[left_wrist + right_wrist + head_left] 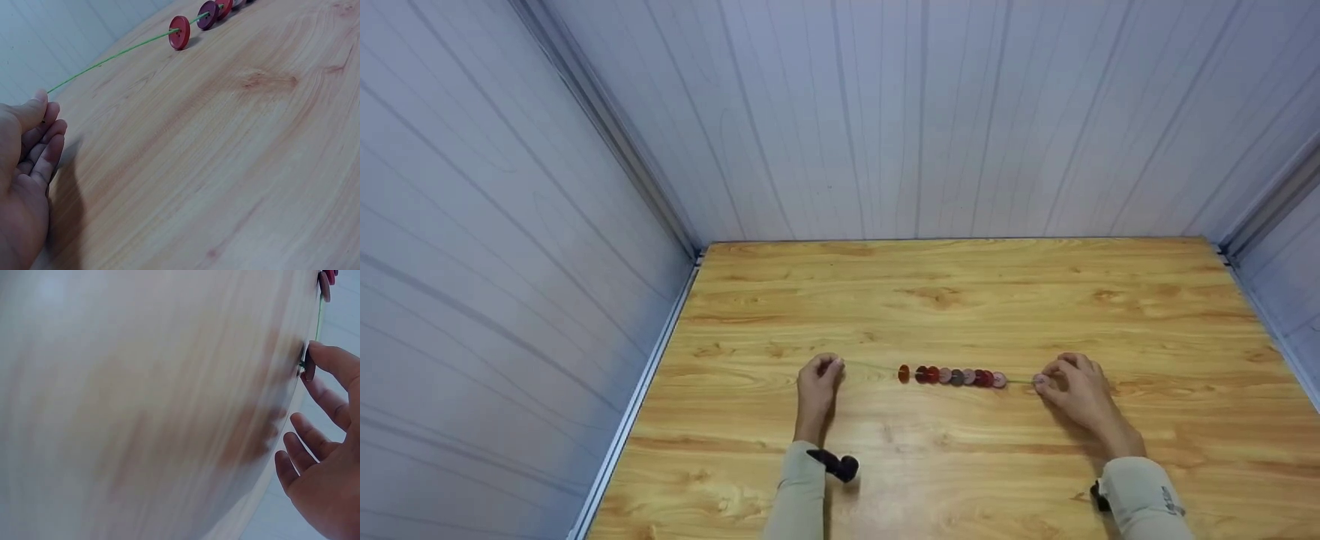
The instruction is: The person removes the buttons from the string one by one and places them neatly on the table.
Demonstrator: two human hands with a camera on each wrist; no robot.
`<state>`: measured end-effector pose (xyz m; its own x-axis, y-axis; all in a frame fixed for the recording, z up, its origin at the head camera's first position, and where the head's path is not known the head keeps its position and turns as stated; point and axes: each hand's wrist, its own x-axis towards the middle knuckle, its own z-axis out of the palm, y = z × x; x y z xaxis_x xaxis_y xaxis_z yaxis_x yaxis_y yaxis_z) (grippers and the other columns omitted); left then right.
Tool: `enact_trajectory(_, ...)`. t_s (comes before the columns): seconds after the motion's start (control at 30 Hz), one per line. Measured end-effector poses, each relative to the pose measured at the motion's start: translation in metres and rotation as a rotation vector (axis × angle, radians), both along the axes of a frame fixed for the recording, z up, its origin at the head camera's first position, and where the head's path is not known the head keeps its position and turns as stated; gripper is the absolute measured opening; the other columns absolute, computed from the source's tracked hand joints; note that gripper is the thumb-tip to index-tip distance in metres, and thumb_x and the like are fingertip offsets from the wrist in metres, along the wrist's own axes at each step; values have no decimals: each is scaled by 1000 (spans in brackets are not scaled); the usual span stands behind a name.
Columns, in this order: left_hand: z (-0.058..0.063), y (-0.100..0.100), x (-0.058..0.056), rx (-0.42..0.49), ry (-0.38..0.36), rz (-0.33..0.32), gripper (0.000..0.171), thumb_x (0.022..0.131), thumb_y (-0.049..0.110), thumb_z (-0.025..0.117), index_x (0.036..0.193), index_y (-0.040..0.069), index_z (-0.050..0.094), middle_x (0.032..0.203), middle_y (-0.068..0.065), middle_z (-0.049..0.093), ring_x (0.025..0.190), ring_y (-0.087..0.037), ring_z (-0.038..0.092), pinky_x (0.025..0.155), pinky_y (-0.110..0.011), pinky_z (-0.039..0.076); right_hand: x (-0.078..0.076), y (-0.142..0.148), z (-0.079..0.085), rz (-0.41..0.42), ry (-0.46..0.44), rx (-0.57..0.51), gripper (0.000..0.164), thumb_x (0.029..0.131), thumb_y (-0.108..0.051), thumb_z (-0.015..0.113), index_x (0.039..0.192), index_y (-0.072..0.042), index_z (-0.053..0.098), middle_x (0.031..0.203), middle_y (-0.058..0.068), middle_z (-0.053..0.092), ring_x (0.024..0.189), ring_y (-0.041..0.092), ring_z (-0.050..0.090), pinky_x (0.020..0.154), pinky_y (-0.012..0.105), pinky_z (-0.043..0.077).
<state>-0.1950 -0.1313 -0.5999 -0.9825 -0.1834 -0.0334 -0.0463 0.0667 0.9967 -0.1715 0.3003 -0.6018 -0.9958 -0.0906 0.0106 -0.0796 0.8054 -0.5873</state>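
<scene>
The thin green cord (pixel 118 54) is barely visible from the head camera, where only a faint line runs between the hands; the left wrist view shows it plainly, taut and slanting up from the fingers. The left hand (pixel 819 377) pinches one end of it — the grip is clenched on the cord between thumb and fingertips, though the very tip of the cord is hidden behind the thumb. The right hand (pixel 1076 391) pinches the other end, at a dark button (pixel 309 365) held between thumb and forefinger; its other fingers hang loosely curled, and the right wrist view is badly blurred, so the pinch itself is hard to make out. Between the hands, just above the desk (pixel 960 300), hangs a row of buttons (pixel 951 376) threaded on the cord — about eight, red, dark purple and pinkish, some overlapping so the count is unsure. Both forearms are cut off at the frame's lower edge.
</scene>
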Motion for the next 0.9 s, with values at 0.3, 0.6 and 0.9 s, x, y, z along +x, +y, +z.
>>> enact_trajectory(0.3, 1, 0, 1, 33, 3, 1, 14, 92, 3, 61, 95, -11, 63, 92, -25, 64, 86, -36, 61, 77, -42, 54, 3, 5, 0, -5, -9, -6, 34, 91, -31, 66, 109, -3, 61, 135, 31, 36, 124, 53, 27, 99, 67, 21)
enact_trajectory(0.6, -11, -2, -5, 47, 11, 11, 15, 92, 3, 62, 94, -11, 63, 89, -28, 63, 84, -40, 60, 75, -45, 54, 5, 6, -1, -17, 4, -1, 34, 91, -31, 66, 109, -2, 61, 136, 31, 37, 125, 53, 26, 100, 67, 20)
enact_trajectory(0.9, -35, -2, -15, 10, 2, 65, 13, 91, 9, 64, 92, -4, 66, 87, -17, 65, 77, -21, 61, 70, -29, 53, 5, 9, -2, -22, -3, -7, 33, 92, -32, 65, 108, -3, 61, 136, 31, 36, 126, 54, 25, 100, 68, 19)
